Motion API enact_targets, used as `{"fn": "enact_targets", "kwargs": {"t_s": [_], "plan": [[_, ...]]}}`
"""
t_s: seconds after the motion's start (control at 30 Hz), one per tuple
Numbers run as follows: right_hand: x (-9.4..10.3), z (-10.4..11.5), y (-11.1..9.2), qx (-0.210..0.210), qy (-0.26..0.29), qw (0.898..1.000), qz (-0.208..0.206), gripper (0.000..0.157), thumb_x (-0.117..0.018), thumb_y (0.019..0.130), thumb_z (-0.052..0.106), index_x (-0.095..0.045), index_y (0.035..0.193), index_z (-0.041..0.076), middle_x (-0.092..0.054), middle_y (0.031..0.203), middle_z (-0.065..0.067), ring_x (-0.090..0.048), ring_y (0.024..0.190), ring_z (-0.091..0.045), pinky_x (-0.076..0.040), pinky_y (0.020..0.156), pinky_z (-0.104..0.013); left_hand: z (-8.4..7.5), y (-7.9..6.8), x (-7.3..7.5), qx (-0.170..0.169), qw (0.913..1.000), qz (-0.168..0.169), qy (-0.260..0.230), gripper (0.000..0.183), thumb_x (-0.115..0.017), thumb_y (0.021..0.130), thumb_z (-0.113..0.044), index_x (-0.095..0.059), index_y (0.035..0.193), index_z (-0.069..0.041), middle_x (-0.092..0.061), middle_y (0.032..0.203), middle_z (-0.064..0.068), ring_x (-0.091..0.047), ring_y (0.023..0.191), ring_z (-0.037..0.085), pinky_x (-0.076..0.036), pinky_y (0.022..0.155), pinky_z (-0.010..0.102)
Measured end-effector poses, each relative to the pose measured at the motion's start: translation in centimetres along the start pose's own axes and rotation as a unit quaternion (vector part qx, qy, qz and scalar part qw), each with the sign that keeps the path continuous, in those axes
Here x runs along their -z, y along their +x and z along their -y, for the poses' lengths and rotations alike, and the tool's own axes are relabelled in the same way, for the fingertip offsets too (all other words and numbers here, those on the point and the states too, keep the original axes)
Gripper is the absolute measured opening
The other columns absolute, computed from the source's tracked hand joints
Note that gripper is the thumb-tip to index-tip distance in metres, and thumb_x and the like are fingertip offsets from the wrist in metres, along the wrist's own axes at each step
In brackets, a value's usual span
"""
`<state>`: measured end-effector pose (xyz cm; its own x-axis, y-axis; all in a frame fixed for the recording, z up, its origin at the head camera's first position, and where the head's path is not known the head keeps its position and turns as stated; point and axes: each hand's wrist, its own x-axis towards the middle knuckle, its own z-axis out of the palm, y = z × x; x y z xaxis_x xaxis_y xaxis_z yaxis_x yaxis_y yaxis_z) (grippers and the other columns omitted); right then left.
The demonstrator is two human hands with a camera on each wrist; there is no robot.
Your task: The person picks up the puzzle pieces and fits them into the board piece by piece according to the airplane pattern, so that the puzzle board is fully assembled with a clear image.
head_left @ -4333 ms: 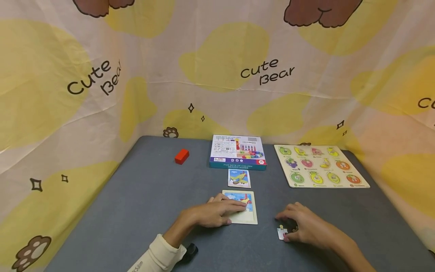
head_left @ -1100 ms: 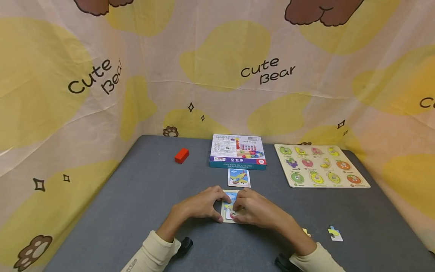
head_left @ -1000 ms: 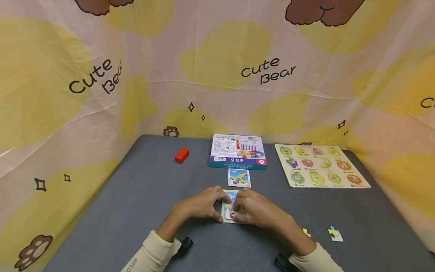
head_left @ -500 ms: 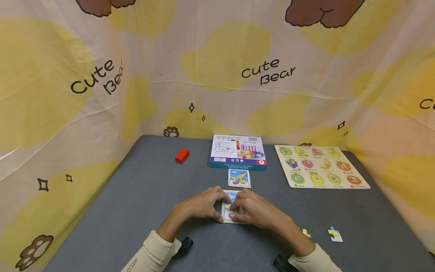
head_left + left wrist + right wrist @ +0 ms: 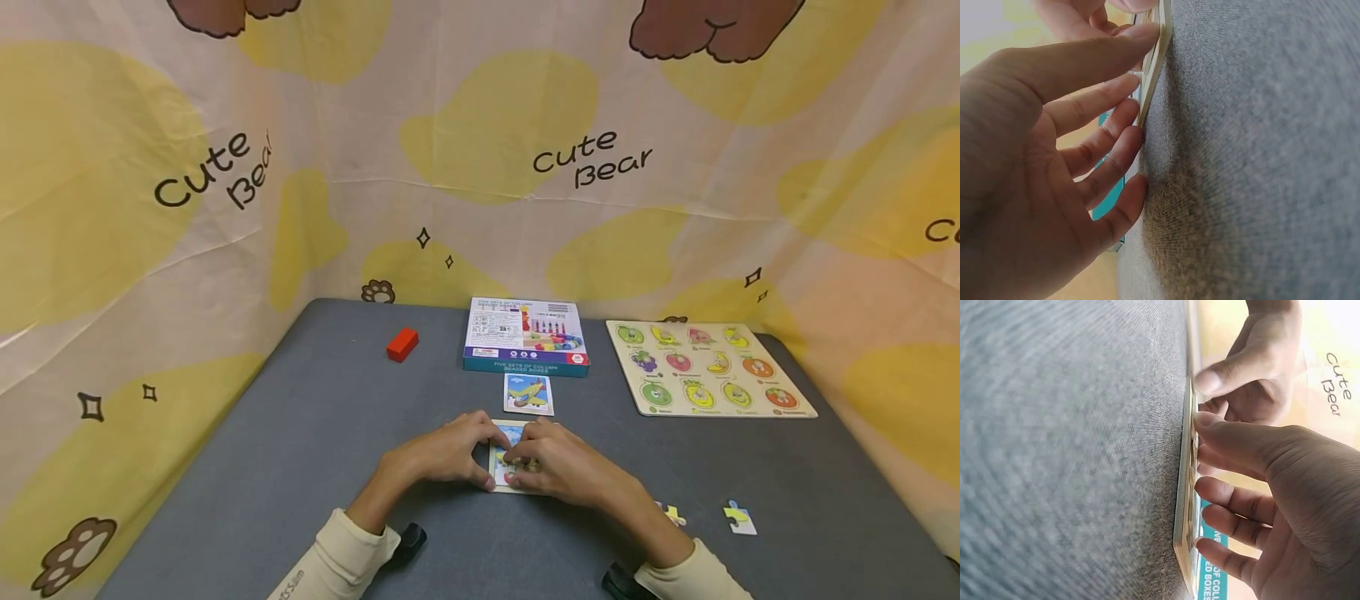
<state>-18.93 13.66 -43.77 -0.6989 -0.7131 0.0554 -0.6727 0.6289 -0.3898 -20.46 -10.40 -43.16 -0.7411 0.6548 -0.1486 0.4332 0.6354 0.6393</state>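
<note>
Cream sleeves reach in at the bottom, each with a black wrist strap by the cuff; on the grey tabletop a yellow jigsaw piece lies partly hidden by your right forearm, and a blue-tabbed jigsaw piece lies farther right; a careless swing of that arm would probably scatter the yellow one; ahead, the jigsaw tray lies between your hands; your left hand is loosely spread, thumb on the rim and fingers wrapped round nothing, and if that light bracing slackens, the tray may skid; your right hand has thumb and forefinger on the near-left puzzle piece; whether they pinch it or merely press, I cannot tell; pressing with its tabs out of line could ride it over its neighbour, and since your knuckles cover much of the picture, a poor fit might go unnoticed; just beyond sits the aeroplane picture card, near enough for a forward shove to nudge; behind it are the Five Sets of Column Beaded Boxes carton, a red block to the left, a fruit puzzle board to the right, and the Cute Bear curtain.
</note>
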Motion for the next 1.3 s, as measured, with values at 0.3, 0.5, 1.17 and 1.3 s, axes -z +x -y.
{"fn": "enact_targets", "kwargs": {"t_s": [0.3,0.5,1.17,1.3], "plan": [[0.1,0.0,0.1,-0.014,0.004,1.0,-0.003,0.025,-0.08,0.095,0.035,-0.083,0.115,0.019,-0.063,0.098,0.008,-0.05,0.09,-0.008,-0.045,0.081,-0.031,0.2,0.2,0.0,0.003,1.0,0.004,-0.003,0.044,-0.086,0.088,-0.022,-0.073,0.131,-0.017,-0.058,0.118,-0.002,-0.052,0.109,0.015,-0.045,0.096,0.038],[0.4,-0.2,0.0,-0.026,0.007,1.0,0.006,0.026,-0.082,0.094,0.034,-0.083,0.115,0.019,-0.064,0.099,0.008,-0.051,0.089,-0.008,-0.045,0.079,-0.028,1.1,0.6,-0.2,-0.01,0.9999,0.004,-0.004,0.045,-0.086,0.09,-0.026,-0.072,0.133,-0.02,-0.057,0.118,-0.003,-0.051,0.109,0.014,-0.046,0.094,0.037],[-0.1,0.0,0.1,-0.017,-0.012,1.0,-0.008,0.024,-0.079,0.096,0.037,-0.083,0.117,0.026,-0.063,0.099,0.008,-0.049,0.087,-0.007,-0.042,0.078,-0.03,-0.1,0.4,-0.1,0.01,0.9999,-0.005,-0.012,0.039,-0.085,0.09,-0.019,-0.074,0.127,-0.017,-0.059,0.116,-0.002,-0.051,0.11,0.017,-0.044,0.098,0.038],[-0.1,0.1,0.2,-0.017,-0.019,1.0,-0.014,0.024,-0.08,0.095,0.038,-0.083,0.115,0.025,-0.064,0.097,0.008,-0.049,0.087,-0.006,-0.043,0.078,-0.03,-0.4,0.3,-0.3,0.009,0.9997,-0.021,-0.012,0.033,-0.083,0.093,-0.022,-0.075,0.124,-0.014,-0.06,0.115,-0.001,-0.052,0.11,0.018,-0.044,0.098,0.039]]}}
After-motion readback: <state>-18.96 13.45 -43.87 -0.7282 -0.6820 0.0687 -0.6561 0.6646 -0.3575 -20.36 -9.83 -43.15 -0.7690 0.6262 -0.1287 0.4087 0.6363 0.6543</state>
